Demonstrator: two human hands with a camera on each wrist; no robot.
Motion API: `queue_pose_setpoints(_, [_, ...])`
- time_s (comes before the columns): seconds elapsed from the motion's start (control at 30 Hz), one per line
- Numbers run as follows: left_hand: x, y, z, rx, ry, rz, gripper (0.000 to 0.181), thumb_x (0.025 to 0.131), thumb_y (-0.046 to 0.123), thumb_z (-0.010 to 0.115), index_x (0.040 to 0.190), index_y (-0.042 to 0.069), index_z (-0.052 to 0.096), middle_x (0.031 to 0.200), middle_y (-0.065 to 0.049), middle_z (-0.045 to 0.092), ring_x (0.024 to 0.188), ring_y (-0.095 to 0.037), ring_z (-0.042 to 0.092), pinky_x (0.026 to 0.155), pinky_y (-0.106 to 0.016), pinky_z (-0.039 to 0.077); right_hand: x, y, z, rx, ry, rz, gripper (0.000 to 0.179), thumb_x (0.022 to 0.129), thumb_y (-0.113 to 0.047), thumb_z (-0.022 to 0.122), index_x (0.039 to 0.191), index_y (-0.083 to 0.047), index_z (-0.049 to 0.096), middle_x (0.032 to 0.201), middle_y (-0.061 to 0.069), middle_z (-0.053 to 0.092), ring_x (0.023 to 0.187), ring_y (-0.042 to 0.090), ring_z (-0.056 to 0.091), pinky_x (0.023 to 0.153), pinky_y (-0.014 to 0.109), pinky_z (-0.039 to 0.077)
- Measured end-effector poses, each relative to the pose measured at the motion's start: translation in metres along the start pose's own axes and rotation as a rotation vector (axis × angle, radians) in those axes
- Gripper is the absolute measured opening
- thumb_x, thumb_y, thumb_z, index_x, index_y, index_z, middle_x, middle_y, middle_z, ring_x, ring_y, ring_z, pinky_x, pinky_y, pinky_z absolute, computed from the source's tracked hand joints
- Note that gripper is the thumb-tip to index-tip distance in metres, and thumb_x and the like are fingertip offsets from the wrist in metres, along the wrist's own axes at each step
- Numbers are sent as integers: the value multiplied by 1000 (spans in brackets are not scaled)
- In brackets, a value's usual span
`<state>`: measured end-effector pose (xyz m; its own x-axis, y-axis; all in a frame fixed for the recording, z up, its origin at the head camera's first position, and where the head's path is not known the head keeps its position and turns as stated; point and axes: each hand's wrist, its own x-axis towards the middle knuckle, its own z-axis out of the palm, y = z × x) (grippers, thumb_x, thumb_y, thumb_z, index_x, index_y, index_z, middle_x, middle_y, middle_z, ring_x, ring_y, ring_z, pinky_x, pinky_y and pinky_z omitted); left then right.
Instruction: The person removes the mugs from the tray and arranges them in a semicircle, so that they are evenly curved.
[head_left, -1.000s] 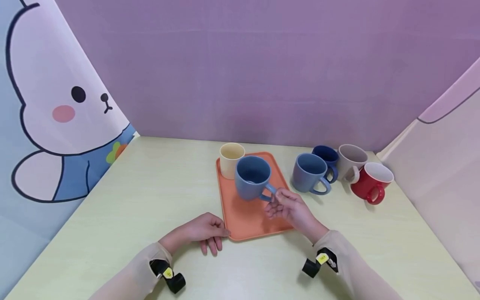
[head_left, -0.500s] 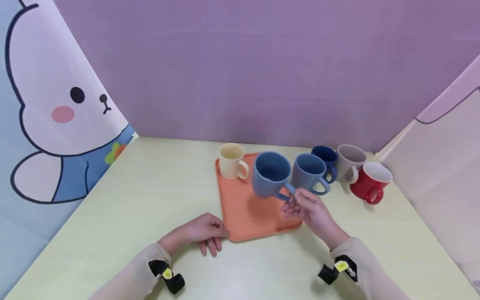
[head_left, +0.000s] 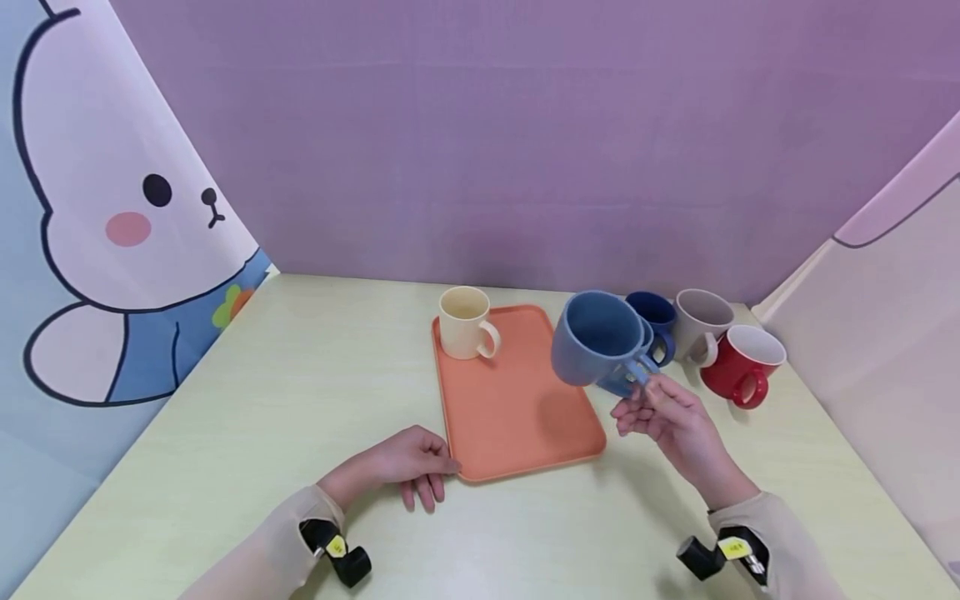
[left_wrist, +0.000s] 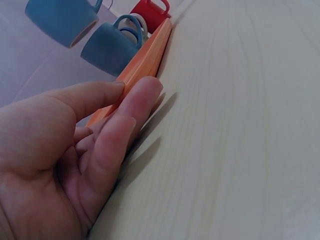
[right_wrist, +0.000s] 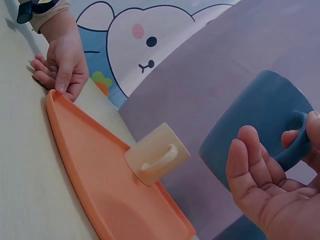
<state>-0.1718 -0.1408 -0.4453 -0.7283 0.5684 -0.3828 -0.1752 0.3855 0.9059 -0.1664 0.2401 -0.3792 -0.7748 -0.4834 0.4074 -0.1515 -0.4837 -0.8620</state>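
1. The blue mug (head_left: 588,346) hangs in the air, partly hiding a second blue mug (head_left: 617,384) that stands on the table (head_left: 360,367).
2. The right hand (head_left: 678,425) pinches the blue mug's handle (right_wrist: 296,150).
3. The left hand (head_left: 408,458) pinches a near corner of the tray (head_left: 510,425), on which a cream mug (head_left: 461,325) stands upright.
4. The blue mug looks ceramic: probably stiff, fairly heavy, smooth and likely to chip if knocked.
5. The handle seems the best hold; a light pinch could let the body tip.

Purple backdrop (head_left: 480,150) behind pale table (head_left: 322,367)
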Motion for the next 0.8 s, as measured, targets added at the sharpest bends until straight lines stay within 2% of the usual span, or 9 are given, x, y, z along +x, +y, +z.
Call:
queue_pose_setpoints(0.5, [2,-1,0,-4,9,2,31,97,25,65,77,3,58,68,-13,70,53,-19,69,38,-24,50,-34,-25,-27,67,100,-123,39,108,0,19,108,7,57,106,25,70,94,32,72,86,37,58])
queue_pose_setpoints(0.73, [3,-1,1,-5,12,-1,30,97,25,65,77,3,58,68,-12,70,53,-18,69,38,-24,50,-53,-35,-39,34,193,-144,40,109,-3,19,109,8,58,105,23,71,94,31,72,86,35,58])
queue_pose_setpoints(0.8, [4,-2,0,-6,12,0,30,97,25,65,77,3,58,68,-13,70,53,-18,69,38,-23,50,-58,-37,-43,26,196,-169,41,109,-4,18,110,8,57,105,23,71,95,31,72,86,35,58])
